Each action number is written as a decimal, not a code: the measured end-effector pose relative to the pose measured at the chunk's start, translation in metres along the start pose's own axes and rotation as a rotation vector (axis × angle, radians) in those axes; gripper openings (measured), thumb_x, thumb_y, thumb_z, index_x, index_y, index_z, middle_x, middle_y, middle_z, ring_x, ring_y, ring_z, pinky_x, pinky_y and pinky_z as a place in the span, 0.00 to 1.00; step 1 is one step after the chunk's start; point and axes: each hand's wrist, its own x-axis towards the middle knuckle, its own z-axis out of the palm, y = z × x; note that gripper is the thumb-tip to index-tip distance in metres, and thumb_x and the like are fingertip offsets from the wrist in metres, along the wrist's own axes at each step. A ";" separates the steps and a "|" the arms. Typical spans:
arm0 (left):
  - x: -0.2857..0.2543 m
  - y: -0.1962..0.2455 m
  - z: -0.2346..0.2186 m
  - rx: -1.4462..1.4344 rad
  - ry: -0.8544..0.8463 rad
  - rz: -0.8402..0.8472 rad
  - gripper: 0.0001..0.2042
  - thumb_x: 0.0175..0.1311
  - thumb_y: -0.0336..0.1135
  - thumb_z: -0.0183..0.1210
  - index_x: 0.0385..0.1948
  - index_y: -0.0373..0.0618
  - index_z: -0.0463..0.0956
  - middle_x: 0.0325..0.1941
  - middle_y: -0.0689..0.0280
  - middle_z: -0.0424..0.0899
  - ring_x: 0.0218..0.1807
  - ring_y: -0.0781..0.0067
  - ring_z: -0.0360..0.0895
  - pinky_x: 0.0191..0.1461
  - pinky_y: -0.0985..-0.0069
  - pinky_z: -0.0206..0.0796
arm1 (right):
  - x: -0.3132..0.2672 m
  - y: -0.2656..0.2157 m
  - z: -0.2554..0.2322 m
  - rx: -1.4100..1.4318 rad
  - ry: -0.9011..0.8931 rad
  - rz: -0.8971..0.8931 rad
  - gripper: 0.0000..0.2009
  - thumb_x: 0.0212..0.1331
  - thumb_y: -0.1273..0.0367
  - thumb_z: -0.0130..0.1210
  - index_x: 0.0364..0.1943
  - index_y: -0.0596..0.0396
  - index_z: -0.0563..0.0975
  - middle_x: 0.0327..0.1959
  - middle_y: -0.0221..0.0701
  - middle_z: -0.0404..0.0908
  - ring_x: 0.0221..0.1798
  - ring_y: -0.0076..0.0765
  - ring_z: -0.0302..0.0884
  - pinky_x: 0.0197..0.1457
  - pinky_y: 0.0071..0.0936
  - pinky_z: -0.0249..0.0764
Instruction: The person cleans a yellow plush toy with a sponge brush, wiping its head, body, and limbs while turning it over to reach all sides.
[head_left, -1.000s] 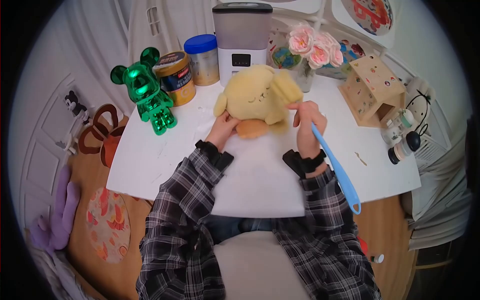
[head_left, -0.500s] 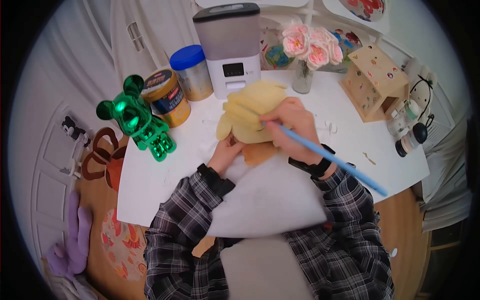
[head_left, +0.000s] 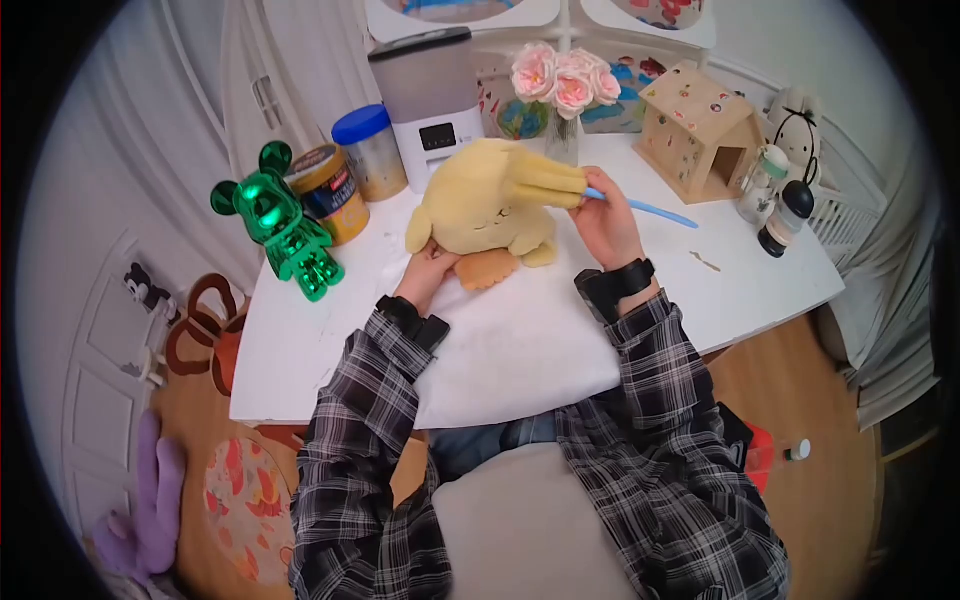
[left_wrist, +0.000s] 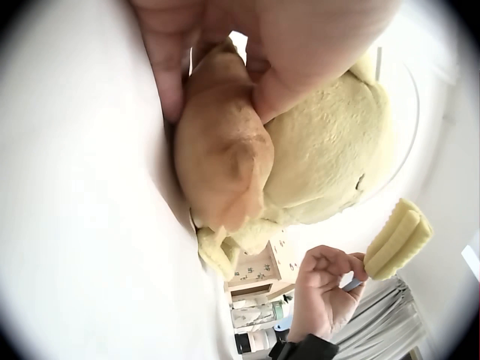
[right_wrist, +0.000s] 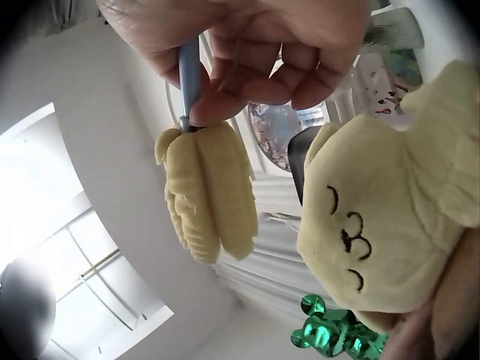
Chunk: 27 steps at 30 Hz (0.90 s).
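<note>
A yellow plush toy (head_left: 465,205) with a stitched sleepy face sits on white cloth (head_left: 520,350) at the table's middle. The left hand (head_left: 428,275) grips its orange-brown part (head_left: 486,268) at the lower left; the left wrist view shows thumb and fingers around that part (left_wrist: 225,157). The right hand (head_left: 608,225) pinches the blue handle (head_left: 650,207) of a duster with a ridged yellow head (head_left: 550,182). In the right wrist view the duster head (right_wrist: 210,191) hangs apart from the plush's face (right_wrist: 360,232).
Behind stand a green shiny bear figure (head_left: 285,235), a gold-lidded tub (head_left: 330,195), a blue-lidded jar (head_left: 370,155), a grey-white dispenser (head_left: 430,110) and roses in a vase (head_left: 563,140). At the right are a wooden house (head_left: 700,130) and bottles (head_left: 787,218).
The duster head has moved from over the plush's face to its right side, and the right hand has moved up and outward. The left hand keeps its grip. The head view has shifted.
</note>
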 end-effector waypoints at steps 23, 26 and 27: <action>0.019 -0.012 -0.014 -0.137 -0.007 -0.044 0.14 0.65 0.32 0.51 0.51 0.43 0.69 0.47 0.64 0.79 0.45 0.75 0.79 0.44 0.78 0.75 | -0.008 0.014 -0.015 -0.792 -0.017 -0.066 0.09 0.62 0.68 0.49 0.41 0.57 0.77 0.30 0.23 0.76 0.32 0.17 0.70 0.37 0.15 0.67; 0.021 -0.016 -0.016 -0.115 0.006 -0.046 0.14 0.65 0.32 0.51 0.51 0.43 0.69 0.47 0.65 0.79 0.46 0.75 0.78 0.45 0.78 0.74 | -0.002 0.012 -0.033 -0.743 0.098 -0.146 0.07 0.59 0.70 0.50 0.37 0.56 0.78 0.30 0.26 0.77 0.29 0.17 0.70 0.34 0.14 0.66; 0.021 -0.017 -0.016 -0.116 0.003 -0.038 0.14 0.65 0.32 0.51 0.51 0.43 0.69 0.47 0.65 0.79 0.46 0.76 0.78 0.46 0.78 0.73 | -0.002 0.011 -0.034 -0.719 0.138 -0.197 0.06 0.59 0.71 0.50 0.36 0.56 0.78 0.30 0.26 0.77 0.29 0.16 0.69 0.33 0.13 0.65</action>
